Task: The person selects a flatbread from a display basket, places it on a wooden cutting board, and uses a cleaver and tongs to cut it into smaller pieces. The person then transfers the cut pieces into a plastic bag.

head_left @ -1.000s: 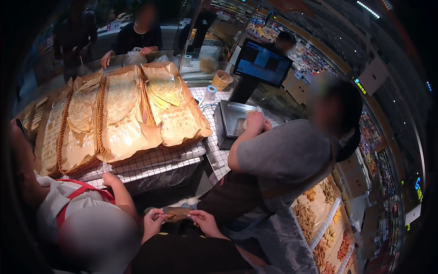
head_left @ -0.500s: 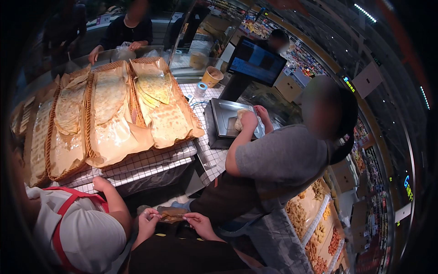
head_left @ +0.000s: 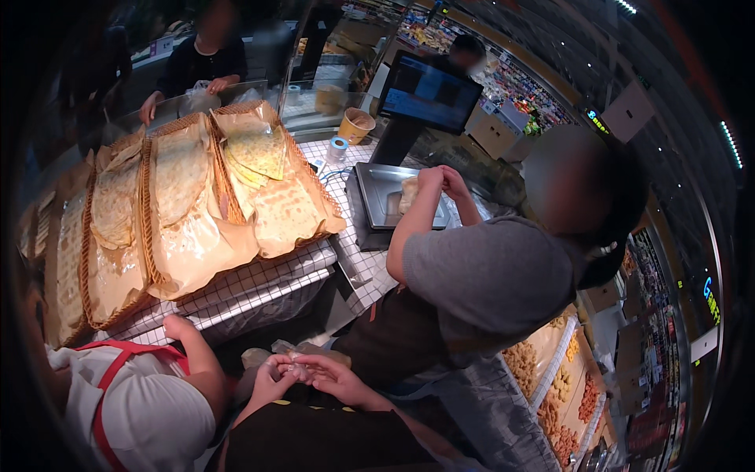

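Note:
Low in the view, my left hand (head_left: 271, 381) and my right hand (head_left: 340, 382) meet in front of my dark apron (head_left: 314, 433). Both are closed on the gathered edge of a thin bag (head_left: 321, 354), fingertips pinched together. Parts of it, clear and brownish, show just beyond my fingers; its contents are mostly hidden. To the right, a co-worker in a grey shirt (head_left: 491, 275) holds a pale wrapped packet (head_left: 408, 193) at a metal weighing scale (head_left: 381, 193).
Wicker trays (head_left: 147, 220) of flatbreads lined with brown paper fill the left counter. At lower left stands a person with red apron straps (head_left: 110, 381). A screen (head_left: 431, 93), a tape roll (head_left: 337, 148) and a paper tub (head_left: 357, 126) stand beyond the scale. Snack bins (head_left: 550, 385) lie right.
My hands have come together from the bag's two ends, bunching its edge between them. The co-worker's hands have drawn together over the packet. The view has shifted slightly.

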A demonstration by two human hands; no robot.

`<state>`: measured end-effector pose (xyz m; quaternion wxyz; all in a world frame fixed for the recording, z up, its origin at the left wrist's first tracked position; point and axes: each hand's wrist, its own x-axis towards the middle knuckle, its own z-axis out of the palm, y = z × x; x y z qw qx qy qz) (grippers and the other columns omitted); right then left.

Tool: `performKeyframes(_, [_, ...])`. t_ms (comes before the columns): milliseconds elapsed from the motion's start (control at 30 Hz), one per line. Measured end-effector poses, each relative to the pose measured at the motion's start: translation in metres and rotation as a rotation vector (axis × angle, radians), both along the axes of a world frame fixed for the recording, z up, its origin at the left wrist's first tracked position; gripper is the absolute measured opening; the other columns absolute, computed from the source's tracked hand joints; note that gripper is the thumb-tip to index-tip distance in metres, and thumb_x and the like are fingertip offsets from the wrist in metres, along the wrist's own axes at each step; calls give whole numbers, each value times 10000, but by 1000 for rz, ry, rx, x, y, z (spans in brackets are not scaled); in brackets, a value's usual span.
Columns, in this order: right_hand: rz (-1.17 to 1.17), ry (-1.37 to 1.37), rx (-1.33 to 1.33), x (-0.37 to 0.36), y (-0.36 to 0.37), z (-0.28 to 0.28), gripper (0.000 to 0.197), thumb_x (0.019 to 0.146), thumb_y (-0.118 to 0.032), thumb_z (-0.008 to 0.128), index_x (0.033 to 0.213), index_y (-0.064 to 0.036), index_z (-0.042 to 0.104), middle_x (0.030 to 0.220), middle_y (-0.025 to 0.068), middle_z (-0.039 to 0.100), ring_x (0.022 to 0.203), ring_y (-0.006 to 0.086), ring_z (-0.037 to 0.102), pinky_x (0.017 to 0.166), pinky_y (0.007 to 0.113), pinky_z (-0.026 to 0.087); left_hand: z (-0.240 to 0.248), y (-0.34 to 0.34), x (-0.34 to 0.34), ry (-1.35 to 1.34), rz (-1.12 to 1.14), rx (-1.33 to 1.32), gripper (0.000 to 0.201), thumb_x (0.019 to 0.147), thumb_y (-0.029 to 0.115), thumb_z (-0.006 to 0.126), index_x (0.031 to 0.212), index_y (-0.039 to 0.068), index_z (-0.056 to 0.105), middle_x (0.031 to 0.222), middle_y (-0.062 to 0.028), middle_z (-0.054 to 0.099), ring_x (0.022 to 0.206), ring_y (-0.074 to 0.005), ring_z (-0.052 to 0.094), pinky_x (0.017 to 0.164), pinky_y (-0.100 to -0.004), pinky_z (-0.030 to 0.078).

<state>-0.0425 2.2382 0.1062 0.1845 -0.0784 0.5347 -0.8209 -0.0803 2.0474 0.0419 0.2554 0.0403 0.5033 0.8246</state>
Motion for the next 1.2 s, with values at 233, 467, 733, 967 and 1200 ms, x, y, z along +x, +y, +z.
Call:
performKeyframes(233, [231, 277, 451, 8, -4, 21, 468, 902, 36, 511, 1363, -40, 479, 1295, 105, 554, 1072, 137, 576, 926, 277, 465, 30, -6, -3, -173, 86, 201, 212, 886, 47, 643, 1032, 47, 489, 913, -133, 660, 812, -188, 650, 743, -309, 535])
performKeyframes(467, [-262, 234, 541, 21, 10, 21, 444, 886, -53, 591, 1320, -41, 500, 1299, 102, 522, 1165, 175, 534, 956, 303, 445, 70, -4, 7, -24, 99, 115, 202, 870, 62, 666, 991, 58, 504, 782, -46, 604, 745, -137, 611, 717, -303, 511])
performKeyframes(733, [35, 476, 601, 15, 15, 7, 533, 810, -130, 686, 1315, -87, 521, 1382, 111, 467, 1343, 301, 372, 1119, 424, 261, 128, 4, 26, 130, -188, -254, 175, 874, 71, 681, 971, 18, 546, 764, -11, 600, 708, -71, 584, 649, -204, 461])
performKeyframes(967, [229, 699, 526, 6, -10, 13, 457, 861, -196, 675, 1276, -53, 545, 1350, 135, 485, 1321, 301, 399, 1101, 416, 273, 131, -29, 55, 75, -182, -334, 169, 888, 106, 674, 962, -3, 569, 768, -23, 623, 683, -81, 612, 613, -204, 465])
performKeyframes(1200, [459, 743, 474, -10, -34, 7, 263, 844, -156, 650, 1085, -58, 620, 1016, 51, 608, 971, 234, 537, 891, 344, 390, 135, -45, 89, 26, 11, -245, 155, 896, 86, 663, 991, -14, 592, 823, -53, 661, 770, -105, 652, 701, -231, 527])
